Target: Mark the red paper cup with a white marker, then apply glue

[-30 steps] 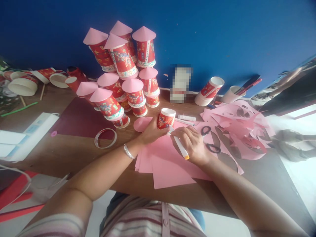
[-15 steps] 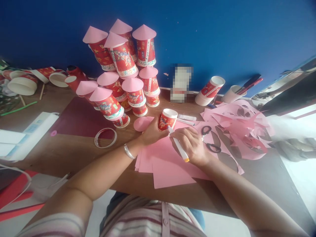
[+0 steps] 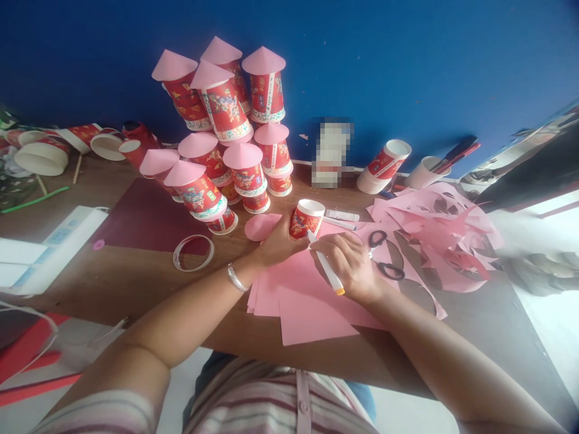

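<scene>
We count nine cone-topped cups (image 3: 244, 172) stacked beyond our left hand (image 3: 277, 241). One pair of scissors (image 3: 384, 256) lies just right of our right hand (image 3: 350, 265) (handles dark).

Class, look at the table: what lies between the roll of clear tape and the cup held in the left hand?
In the head view, a pink paper disc lies flat on the table between the tape roll and the cup, close beside the left hand.
</scene>
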Demonstrator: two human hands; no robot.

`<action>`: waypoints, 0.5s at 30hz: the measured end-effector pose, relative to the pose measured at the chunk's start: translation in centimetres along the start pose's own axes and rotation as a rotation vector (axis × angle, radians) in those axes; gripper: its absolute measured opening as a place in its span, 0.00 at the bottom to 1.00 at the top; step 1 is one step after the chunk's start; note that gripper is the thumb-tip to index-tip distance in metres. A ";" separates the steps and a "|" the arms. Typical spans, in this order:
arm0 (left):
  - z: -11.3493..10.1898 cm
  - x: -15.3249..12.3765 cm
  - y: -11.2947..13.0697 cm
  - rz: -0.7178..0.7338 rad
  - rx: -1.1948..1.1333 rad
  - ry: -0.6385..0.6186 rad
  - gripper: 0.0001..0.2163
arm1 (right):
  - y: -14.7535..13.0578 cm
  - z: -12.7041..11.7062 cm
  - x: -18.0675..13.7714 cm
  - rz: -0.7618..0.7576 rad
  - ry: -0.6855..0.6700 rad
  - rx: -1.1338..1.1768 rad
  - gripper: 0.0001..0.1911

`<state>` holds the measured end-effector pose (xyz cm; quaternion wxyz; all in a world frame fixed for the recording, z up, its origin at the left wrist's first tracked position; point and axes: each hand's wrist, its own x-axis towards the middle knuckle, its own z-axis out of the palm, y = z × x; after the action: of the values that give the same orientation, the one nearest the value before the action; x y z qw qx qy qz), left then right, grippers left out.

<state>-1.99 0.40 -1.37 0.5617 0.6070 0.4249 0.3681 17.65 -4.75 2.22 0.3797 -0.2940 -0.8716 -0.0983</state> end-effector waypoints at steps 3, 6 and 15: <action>0.0 0.0 -0.1 -0.020 -0.017 0.017 0.27 | 0.0 0.1 -0.1 -0.003 0.003 -0.011 0.09; 0.1 0.1 0.1 -0.003 -0.053 0.016 0.27 | 0.1 0.1 -0.1 -0.006 0.002 -0.012 0.09; 0.1 0.2 0.4 0.012 -0.057 0.007 0.27 | 0.1 0.2 -0.2 0.013 0.006 -0.007 0.10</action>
<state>-1.81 0.51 -1.01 0.5752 0.5919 0.4126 0.3854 17.72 -4.69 1.97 0.3819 -0.3005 -0.8682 -0.1000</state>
